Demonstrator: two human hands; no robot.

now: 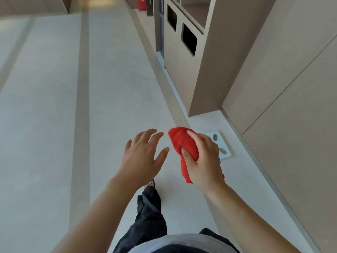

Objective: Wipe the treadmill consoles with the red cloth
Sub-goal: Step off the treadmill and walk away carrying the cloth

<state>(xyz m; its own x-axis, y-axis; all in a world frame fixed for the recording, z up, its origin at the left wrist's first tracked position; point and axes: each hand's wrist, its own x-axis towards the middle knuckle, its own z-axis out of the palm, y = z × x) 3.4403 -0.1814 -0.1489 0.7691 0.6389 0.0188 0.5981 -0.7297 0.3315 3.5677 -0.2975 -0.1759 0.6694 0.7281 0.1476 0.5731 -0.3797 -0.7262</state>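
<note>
Floor (118,88) open ahead; right hand (202,157) grips red cloth (182,143).

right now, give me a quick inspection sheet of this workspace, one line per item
surface: pale floor with darker strips running away; no treadmill console in view
job's things: red cloth, bunched up, held off the floor
clutter: white bathroom scale on the floor by the wall, partly behind the right hand
grippers: right hand closed on the red cloth; left hand open, fingers spread, holding nothing
cables: nothing seen
surroundings: beige bin cabinet with two dark openings on the right, wall panels beside it, red item far back, too small to tell
</note>
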